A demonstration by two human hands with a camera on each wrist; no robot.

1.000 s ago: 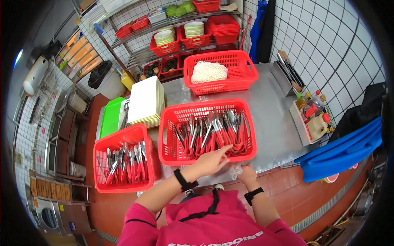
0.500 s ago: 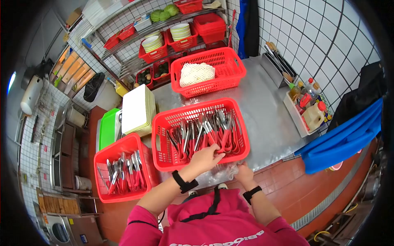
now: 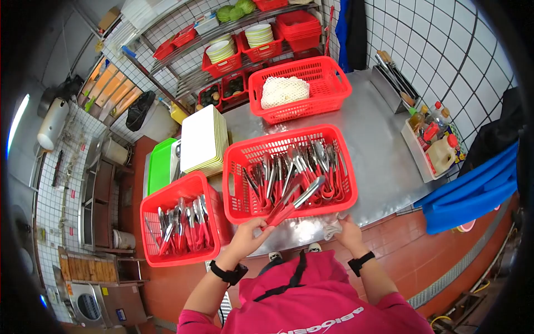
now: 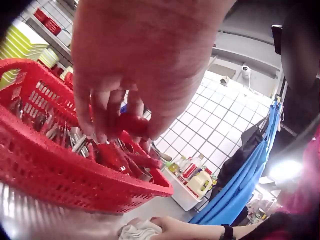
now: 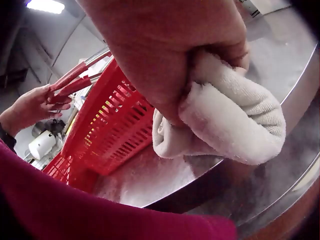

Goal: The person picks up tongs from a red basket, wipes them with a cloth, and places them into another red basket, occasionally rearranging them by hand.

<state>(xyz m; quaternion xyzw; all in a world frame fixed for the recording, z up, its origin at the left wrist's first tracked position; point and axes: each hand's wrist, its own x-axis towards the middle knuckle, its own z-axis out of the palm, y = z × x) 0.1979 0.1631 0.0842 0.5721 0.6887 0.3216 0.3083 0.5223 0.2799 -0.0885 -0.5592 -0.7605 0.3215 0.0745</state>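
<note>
My left hand [image 3: 246,238] grips the red handles of metal tongs [image 3: 290,205], held over the front edge of the middle red basket [image 3: 236,214]. More red-handled tongs [image 3: 271,173] fill that basket. In the right wrist view the left hand [image 5: 36,107] has the red handles between its fingers. A bunched white cloth [image 5: 225,117] is gripped in my right hand [image 3: 350,235], just beyond the table's front edge, right of the tongs. At the left, a second red basket [image 3: 146,229] holds several tongs [image 3: 183,227] with red handles.
Stacked cream trays [image 3: 201,142] and a green tray [image 3: 161,166] stand at the table's left. Behind is a red basket [image 3: 328,101] with a white netted bundle [image 3: 285,92]. A bottle caddy [image 3: 418,153] and a utensil holder [image 3: 385,92] line the right side.
The left hand has drawn tongs up from the middle basket and moved back and left toward the body. The right hand keeps the cloth near the same table edge.
</note>
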